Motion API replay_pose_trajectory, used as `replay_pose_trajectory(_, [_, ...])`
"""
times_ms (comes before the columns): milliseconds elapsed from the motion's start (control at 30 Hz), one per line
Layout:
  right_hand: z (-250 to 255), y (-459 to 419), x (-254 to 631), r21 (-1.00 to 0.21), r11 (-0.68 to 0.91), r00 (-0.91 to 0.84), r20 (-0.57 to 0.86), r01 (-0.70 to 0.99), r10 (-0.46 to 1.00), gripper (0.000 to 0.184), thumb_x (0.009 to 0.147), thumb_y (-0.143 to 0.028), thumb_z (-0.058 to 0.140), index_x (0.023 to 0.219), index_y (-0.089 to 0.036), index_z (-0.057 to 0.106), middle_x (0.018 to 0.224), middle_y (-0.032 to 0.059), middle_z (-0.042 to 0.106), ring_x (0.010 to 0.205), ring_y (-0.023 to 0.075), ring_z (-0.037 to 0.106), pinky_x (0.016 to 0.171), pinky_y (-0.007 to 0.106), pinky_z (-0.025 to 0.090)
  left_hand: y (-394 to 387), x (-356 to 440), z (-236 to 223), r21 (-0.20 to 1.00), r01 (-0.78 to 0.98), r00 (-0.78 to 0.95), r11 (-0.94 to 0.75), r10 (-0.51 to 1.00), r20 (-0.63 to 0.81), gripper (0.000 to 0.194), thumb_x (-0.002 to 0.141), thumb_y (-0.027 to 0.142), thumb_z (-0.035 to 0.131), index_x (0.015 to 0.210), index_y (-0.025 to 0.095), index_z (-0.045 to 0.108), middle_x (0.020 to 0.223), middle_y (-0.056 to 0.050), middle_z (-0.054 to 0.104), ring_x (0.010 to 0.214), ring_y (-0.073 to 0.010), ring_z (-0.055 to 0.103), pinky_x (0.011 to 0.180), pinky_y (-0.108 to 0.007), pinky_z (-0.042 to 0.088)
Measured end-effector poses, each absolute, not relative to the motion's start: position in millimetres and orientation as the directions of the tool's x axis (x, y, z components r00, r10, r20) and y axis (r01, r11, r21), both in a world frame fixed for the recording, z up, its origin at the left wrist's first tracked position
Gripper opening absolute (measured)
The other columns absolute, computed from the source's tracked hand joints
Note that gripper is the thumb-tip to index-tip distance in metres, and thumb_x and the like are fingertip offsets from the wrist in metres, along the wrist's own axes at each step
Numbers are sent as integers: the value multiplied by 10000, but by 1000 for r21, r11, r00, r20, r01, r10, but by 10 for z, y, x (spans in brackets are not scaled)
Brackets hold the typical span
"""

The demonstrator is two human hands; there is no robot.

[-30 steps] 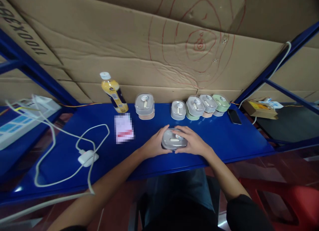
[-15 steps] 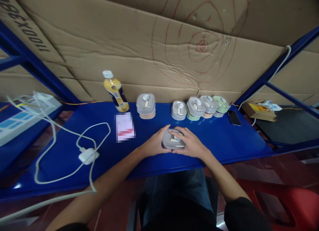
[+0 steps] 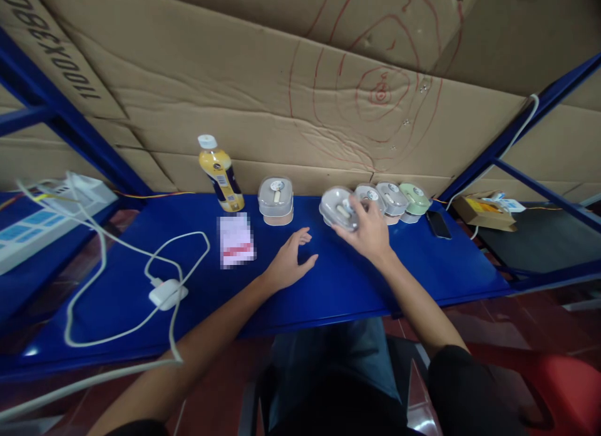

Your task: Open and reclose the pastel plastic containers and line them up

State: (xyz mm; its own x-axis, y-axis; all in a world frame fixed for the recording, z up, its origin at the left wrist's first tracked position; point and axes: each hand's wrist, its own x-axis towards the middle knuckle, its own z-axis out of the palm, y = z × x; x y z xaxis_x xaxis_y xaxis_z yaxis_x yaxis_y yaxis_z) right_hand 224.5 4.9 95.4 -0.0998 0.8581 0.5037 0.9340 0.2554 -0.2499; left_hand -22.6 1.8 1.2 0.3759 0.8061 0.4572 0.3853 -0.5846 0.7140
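My right hand [image 3: 370, 232] grips a small grey food box [image 3: 337, 205] with a clear lid, a round sticker and a pale strip on top. The box is tilted at the left end of a row of similar boxes. Whether it touches the grey box that stood there, now hidden, I cannot tell. Just behind my right fingers stands another grey box [image 3: 375, 195], partly covered. My left hand [image 3: 288, 264] is empty above the blue table [image 3: 323, 298], its thumb and fingers apart.
Stacked boxes stand at the right: grey over peach [image 3: 393, 198] and green over grey [image 3: 414, 199]. Another grey-over-peach stack [image 3: 275, 201] is left of centre, beside a yellow drink bottle [image 3: 221, 176]. A phone [image 3: 439, 224], a blurred pink card [image 3: 236, 238] and a white charger [image 3: 166, 294] with looping cable lie around.
My right hand has carried the grey food box from the table's front middle back to the row. My left hand has let go of it and stayed near the front.
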Motion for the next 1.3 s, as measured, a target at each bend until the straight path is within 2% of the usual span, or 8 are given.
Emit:
replay_pose_trajectory(167, [1083,679,1883,-161,-16,92,471,987,877,794,933,-696,616,1432,-83,535,1266,295,566,1186,472,550,971,632,474,20,-222,30,710,387,412,-589,799,438,649,938,299,684,1506,202,386,1283,-128,649,1108,-256,694,1023,-511,593])
replay_pose_trajectory(467, [878,916,1744,-36,-104,109,472,994,875,720,970,-636,561,1242,28,619,1217,354,615,1217,490,521,1003,676,390,32,-233,32,690,400,447,-603,786,427,604,943,302,676,1486,227,423,1264,-110,627,1081,-251,680,988,-486,597])
replay_pose_trajectory(667, [1021,952,1412,4,167,-141,560,986,817,921,902,-586,731,1475,70,434,1549,402,404,1483,572,298,1148,742,280,44,-217,33,655,404,432,-638,765,478,509,940,300,656,1416,209,500,1232,-107,639,1036,-239,693,950,-450,604])
replay_pose_trajectory(833, [1022,1050,962,68,607,-593,328,792,736,1017,820,-533,861,1592,-148,322,1733,259,194,1599,469,186,1255,645,229,18,-241,174,629,438,216,-642,754,620,111,979,248,559,915,216,644,823,-9,650,710,-159,631,725,-318,551])
replay_pose_trajectory(967, [879,1099,824,144,643,-653,293,752,698,899,847,-336,857,1570,-146,358,1688,242,341,1571,432,281,1248,590,290,-1,-286,282,636,474,25,-610,731,682,330,994,279,534,670,226,491,624,28,533,566,-132,523,609,-283,466])
replay_pose_trajectory(1100, [765,1034,892,163,676,-688,306,719,658,652,965,-176,632,1567,-112,390,1683,222,380,1565,389,316,1259,556,292,-10,-285,312,620,482,44,-619,724,688,371,993,292,528,636,228,449,590,31,504,539,-125,498,576,-273,426])
replay_pose_trajectory(1200, [736,957,1044,121,727,-718,334,675,611,578,991,-134,507,1561,-92,422,1668,223,415,1559,370,344,1267,583,287,-20,-289,329,597,454,38,-661,684,729,363,980,254,557,632,221,458,587,34,498,532,-119,487,562,-270,397])
replay_pose_trajectory(1300, [758,833,1302,0,754,-653,500,657,569,585,990,-216,521,1559,-102,442,1601,226,503,1513,379,420,1248,629,336,-19,-327,341,606,421,-43,-675,652,757,365,952,238,610,617,210,467,575,37,494,521,-111,463,558,-269,381])
